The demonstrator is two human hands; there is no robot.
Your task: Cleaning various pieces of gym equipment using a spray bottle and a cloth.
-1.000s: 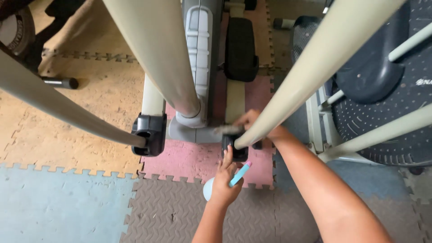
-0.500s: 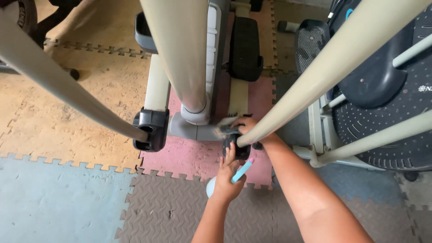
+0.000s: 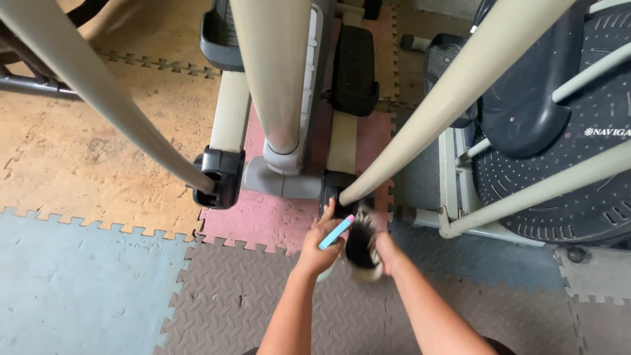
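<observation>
My left hand [image 3: 320,244] grips a pale spray bottle with a light blue trigger [image 3: 336,231], just below the black pivot joint [image 3: 334,189] at the foot of a beige exercise machine. My right hand [image 3: 389,253] is right beside it, holding a dark and pale cloth [image 3: 361,248] that is blurred. The cloth sits a little below the joint, apart from it. A slanted beige arm [image 3: 420,125] of the machine runs down to that joint. Most of the bottle's body is hidden behind my left hand.
A second black joint [image 3: 220,174] holds the left beige arm [image 3: 98,92]. A thick beige column [image 3: 276,72] and black pedal [image 3: 355,66] stand ahead. Another exercise machine with a dark round housing [image 3: 559,131] is at right. Foam mats, pink [image 3: 263,220], grey [image 3: 223,296], blue [image 3: 79,276], tan [image 3: 98,158], cover the floor.
My right hand has drawn the cloth back from the black joint toward me. The left hand with the bottle stays just below the joint. The view has shifted slightly.
</observation>
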